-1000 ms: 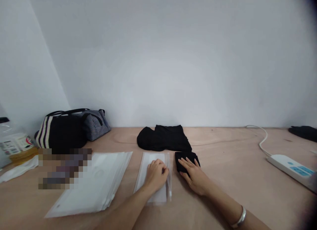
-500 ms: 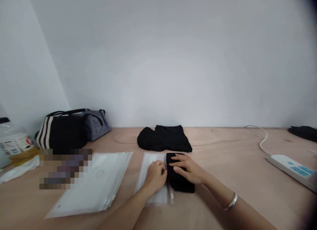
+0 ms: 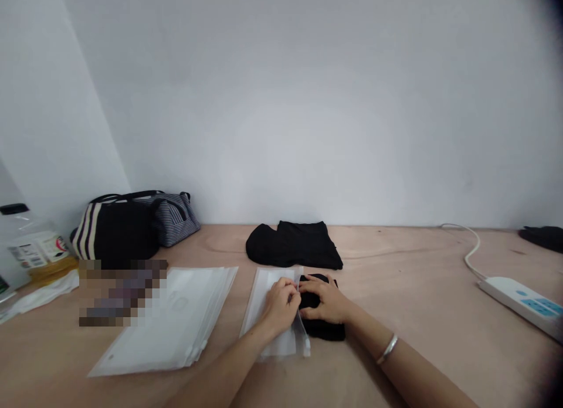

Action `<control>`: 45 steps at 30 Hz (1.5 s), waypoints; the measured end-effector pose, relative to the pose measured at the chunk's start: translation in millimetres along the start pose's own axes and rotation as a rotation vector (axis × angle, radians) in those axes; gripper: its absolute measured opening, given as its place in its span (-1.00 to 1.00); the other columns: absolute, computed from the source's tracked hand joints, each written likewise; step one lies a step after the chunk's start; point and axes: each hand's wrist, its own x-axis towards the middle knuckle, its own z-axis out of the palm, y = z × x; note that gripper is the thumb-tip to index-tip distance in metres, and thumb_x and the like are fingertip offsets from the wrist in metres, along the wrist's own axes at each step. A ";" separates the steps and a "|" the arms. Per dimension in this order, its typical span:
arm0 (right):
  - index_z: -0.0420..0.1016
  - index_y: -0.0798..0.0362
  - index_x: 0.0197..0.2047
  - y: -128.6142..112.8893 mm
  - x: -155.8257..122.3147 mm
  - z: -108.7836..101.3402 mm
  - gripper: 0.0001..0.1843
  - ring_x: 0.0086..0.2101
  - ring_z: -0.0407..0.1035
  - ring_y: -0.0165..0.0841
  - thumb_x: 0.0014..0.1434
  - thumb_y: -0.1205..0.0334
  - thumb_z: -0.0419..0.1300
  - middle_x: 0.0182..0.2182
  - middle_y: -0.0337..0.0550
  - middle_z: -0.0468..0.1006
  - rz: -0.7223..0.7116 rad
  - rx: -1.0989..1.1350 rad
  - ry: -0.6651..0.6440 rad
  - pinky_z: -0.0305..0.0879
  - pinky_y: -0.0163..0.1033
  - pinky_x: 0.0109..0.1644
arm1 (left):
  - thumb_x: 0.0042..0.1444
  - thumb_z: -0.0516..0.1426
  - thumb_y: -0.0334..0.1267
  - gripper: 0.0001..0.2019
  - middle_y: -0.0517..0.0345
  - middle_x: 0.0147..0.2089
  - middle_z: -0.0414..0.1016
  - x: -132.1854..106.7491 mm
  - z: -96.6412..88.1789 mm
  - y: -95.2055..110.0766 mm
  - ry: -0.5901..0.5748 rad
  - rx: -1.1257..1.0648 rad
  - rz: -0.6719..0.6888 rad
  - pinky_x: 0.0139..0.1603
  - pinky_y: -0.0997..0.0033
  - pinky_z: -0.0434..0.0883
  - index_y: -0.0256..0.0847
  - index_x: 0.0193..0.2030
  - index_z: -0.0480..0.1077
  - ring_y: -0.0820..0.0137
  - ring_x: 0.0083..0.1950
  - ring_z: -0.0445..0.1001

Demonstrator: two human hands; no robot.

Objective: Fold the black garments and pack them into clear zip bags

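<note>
A clear zip bag (image 3: 268, 314) lies flat on the wooden table (image 3: 396, 314) in front of me. My left hand (image 3: 281, 305) pinches the bag's right edge and lifts it a little. Beside that edge lies a small folded black cloth (image 3: 323, 329). My right hand (image 3: 323, 299) is curled over this cloth and grips it, pressing it against the bag's lifted edge. A silver bangle (image 3: 387, 349) sits on my right wrist.
A stack of clear zip bags (image 3: 176, 320) lies to the left. A pile of black cloths (image 3: 292, 247) sits behind the hands. A striped bag (image 3: 132, 226) and a bottle (image 3: 30, 247) stand at far left. A white power strip (image 3: 521, 299) lies at right.
My right hand slid the folded black cloth leftward from the table to the bag's right edge. My left hand changed from resting on the bag to pinching and lifting its edge.
</note>
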 end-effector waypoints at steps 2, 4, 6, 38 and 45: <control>0.40 -0.06 -0.15 -6.7 3.3 9.4 -0.59 0.10 0.05 -0.09 -0.14 0.10 0.23 -0.05 -0.15 0.41 0.016 0.017 0.101 -0.24 0.17 0.11 | 0.06 -0.07 -0.43 -0.77 0.11 -0.19 0.34 1.4 -5.8 2.8 -0.019 -0.005 0.040 -0.12 0.36 0.27 -0.21 -0.50 0.35 0.37 -0.13 0.33; 0.41 0.01 -0.23 -15.0 2.4 16.8 -0.66 -0.02 0.21 -0.17 -0.16 0.19 0.22 -0.14 -0.13 0.44 0.005 0.084 0.224 0.02 -0.01 0.05 | 0.05 -0.07 -0.44 -0.79 0.10 -0.18 0.34 2.1 -15.2 5.9 -0.054 -0.008 0.106 -0.13 0.38 0.27 -0.21 -0.49 0.34 0.37 -0.14 0.33; 0.39 0.04 -0.27 -22.1 -4.5 17.3 -0.69 -0.16 0.31 -0.27 -0.17 0.22 0.23 -0.20 -0.14 0.45 -0.020 0.153 0.288 0.19 -0.18 -0.08 | 0.02 -0.05 -0.45 -0.81 0.12 -0.16 0.34 1.8 -27.1 9.6 -0.110 -0.011 0.197 -0.14 0.42 0.27 -0.20 -0.48 0.33 0.39 -0.14 0.33; 0.23 0.04 0.10 6.8 -58.6 8.0 -0.47 0.17 -0.14 -0.09 0.16 -0.06 -0.06 0.22 -0.11 -0.04 -0.170 -0.441 0.003 -0.17 0.10 0.18 | 0.23 -0.11 -0.21 -0.56 0.17 0.25 0.07 -55.3 -52.5 -4.6 -0.323 0.156 0.520 0.21 0.05 0.01 -0.07 0.24 -0.06 0.29 0.25 0.03; 0.12 0.02 0.17 5.7 -70.0 -3.6 -0.46 0.18 -0.14 -0.13 0.14 0.03 -0.01 0.23 -0.15 -0.07 -0.241 -0.397 -0.052 -0.10 0.05 0.18 | 0.15 -0.01 -0.22 -0.44 0.13 0.27 -0.01 -54.7 -55.8 -11.3 -0.324 0.236 0.647 0.22 0.06 0.03 -0.18 0.26 -0.12 0.23 0.26 -0.01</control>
